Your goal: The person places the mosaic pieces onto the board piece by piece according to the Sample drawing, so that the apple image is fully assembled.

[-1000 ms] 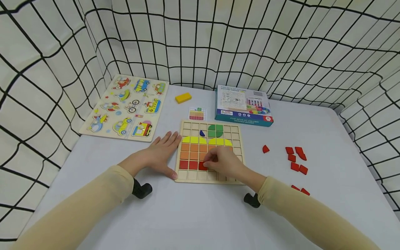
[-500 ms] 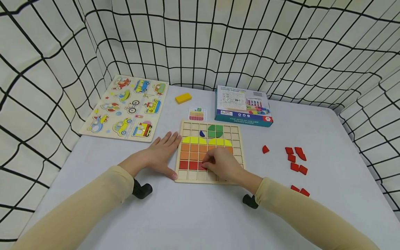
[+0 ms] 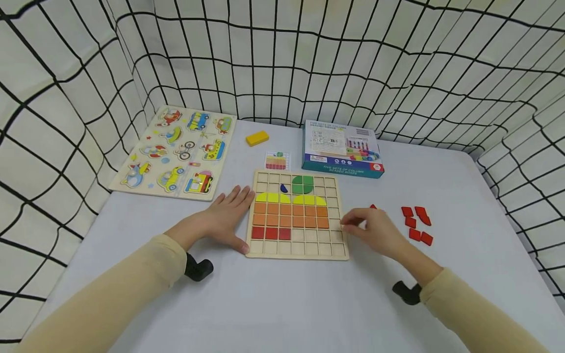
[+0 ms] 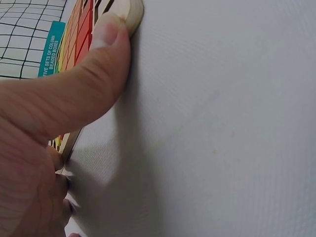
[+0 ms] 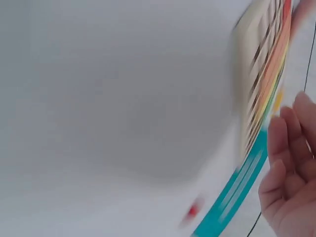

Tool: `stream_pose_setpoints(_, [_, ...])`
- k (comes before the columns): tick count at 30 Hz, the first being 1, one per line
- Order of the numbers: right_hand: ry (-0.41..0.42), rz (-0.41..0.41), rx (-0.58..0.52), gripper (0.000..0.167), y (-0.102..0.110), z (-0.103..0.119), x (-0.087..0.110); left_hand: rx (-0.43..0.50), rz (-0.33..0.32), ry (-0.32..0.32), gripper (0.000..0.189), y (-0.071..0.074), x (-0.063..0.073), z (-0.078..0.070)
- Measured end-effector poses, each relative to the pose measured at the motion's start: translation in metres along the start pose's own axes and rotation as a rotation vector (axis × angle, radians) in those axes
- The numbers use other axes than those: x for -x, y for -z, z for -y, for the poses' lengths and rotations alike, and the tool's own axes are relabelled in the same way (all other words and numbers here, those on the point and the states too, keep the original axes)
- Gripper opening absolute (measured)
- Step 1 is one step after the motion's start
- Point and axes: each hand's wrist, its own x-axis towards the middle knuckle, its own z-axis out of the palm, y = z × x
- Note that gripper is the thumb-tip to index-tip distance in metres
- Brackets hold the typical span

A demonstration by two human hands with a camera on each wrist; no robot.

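A wooden grid board (image 3: 311,251) lies on the white table, holding green, blue, yellow and orange pieces, with three red squares (image 3: 284,234) side by side in its lower left. My left hand (image 3: 225,220) lies flat with spread fingers by the board's left edge; in the left wrist view its thumb (image 4: 106,54) presses on the board's corner. Just off the right edge hangs my right hand (image 3: 375,230), fingers loosely bent and holding nothing. The right wrist view shows its fingers (image 5: 277,136) apart from the thumb. Behind this hand a red piece (image 3: 372,206) peeks out.
Several loose red pieces (image 3: 415,234) lie farther right. At the back stand a boxed bead set (image 3: 342,169), a small pattern card (image 3: 277,161) and a yellow block (image 3: 257,138). A vehicle puzzle board (image 3: 176,164) lies at back left. Black netting surrounds the table.
My right hand has let go of the third red square, now flat in its cell, and moved right off the board. The left hand has stayed in place.
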Motion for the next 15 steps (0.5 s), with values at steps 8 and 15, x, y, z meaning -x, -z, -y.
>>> stream_pose_setpoints(8, [-0.118,-0.047,0.071,0.022,0.037,-0.088,0.073,-0.005,-0.003,0.0,0.134,0.001,0.0,-0.003])
stream_pose_setpoints(15, [-0.191,-0.025,0.132,0.031,0.04,-0.117,0.109,0.0,-0.005,0.0,0.134,0.002,0.0,-0.005])
